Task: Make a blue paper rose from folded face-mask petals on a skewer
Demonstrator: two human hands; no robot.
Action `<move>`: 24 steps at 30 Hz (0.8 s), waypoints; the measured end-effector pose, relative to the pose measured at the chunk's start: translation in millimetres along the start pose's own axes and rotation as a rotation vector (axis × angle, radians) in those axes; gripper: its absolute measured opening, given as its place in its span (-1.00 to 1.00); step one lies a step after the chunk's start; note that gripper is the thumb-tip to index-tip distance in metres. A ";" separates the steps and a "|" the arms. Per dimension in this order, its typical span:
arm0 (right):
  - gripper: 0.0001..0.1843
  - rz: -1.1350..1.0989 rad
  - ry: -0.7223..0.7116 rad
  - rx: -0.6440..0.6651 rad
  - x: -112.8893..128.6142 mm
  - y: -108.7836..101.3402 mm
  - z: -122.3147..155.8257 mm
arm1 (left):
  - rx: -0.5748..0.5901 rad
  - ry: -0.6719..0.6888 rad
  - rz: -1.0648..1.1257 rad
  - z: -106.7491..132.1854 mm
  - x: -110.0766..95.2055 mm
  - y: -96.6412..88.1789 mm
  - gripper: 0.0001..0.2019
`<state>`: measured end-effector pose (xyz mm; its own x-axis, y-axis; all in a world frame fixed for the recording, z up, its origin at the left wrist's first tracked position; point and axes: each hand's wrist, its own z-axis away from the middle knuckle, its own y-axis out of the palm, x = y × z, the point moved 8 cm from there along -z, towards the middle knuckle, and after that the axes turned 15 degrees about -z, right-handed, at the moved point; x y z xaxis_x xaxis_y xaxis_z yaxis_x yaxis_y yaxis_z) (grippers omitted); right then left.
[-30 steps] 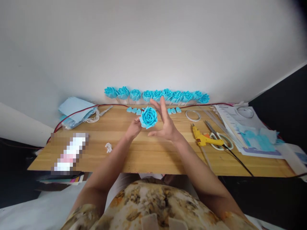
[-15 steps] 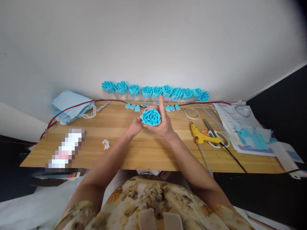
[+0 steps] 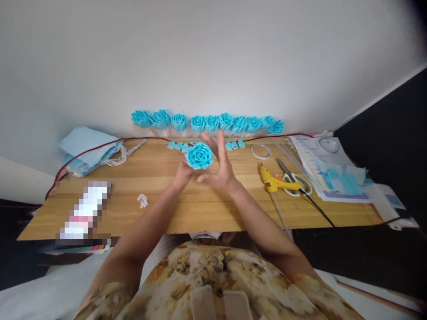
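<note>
My left hand (image 3: 184,172) grips a blue paper rose (image 3: 199,155) from below, holding it up over the middle of the wooden table (image 3: 187,209). Just to the right of the rose, my right hand (image 3: 220,165) has its fingers stretched up and apart, the palm facing the flower without closing on it. Behind them, small blue petal pieces (image 3: 180,145) lie on the table. A row of several finished blue roses (image 3: 207,122) leans against the white wall.
A yellow glue gun (image 3: 272,181), scissors (image 3: 295,180), a white ring of wire (image 3: 260,151) and paper sheets (image 3: 328,171) lie on the right. Blue sheets (image 3: 86,144) and white cord (image 3: 115,159) are at far left. A white scrap (image 3: 143,200) sits front left.
My right hand closed around the rose half a second ago and has now opened again, fingers spread beside it. The view has shifted slightly; the left hand keeps its hold.
</note>
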<state>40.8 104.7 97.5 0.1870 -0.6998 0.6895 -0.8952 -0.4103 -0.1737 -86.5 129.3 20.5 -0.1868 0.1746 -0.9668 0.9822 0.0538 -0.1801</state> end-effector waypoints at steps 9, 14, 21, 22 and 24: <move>-0.15 0.015 0.202 -0.347 -50.7 -35.5 11.8 | -0.139 0.077 0.123 -11.4 7.9 -11.4 -0.65; -0.12 0.105 0.335 -0.408 -85.2 -45.4 23.4 | -0.094 0.086 0.184 -13.0 11.2 -11.2 -0.63; -0.32 0.181 0.288 -0.430 -60.8 -53.5 20.6 | -0.088 0.073 0.200 -14.2 15.3 -13.1 -0.64; -0.37 0.225 0.260 -0.421 -44.6 -60.6 21.2 | -0.085 0.074 0.219 -14.5 16.1 -13.1 -0.65; -0.43 0.382 0.200 -0.320 -7.1 -79.2 25.7 | -0.079 0.081 0.271 -15.1 16.9 -12.9 -0.67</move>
<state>120.8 127.1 88.3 -0.2285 -0.6267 0.7450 -0.9690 0.0723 -0.2364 -102.6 146.4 9.2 0.0779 0.2712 -0.9594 0.9924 0.0705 0.1005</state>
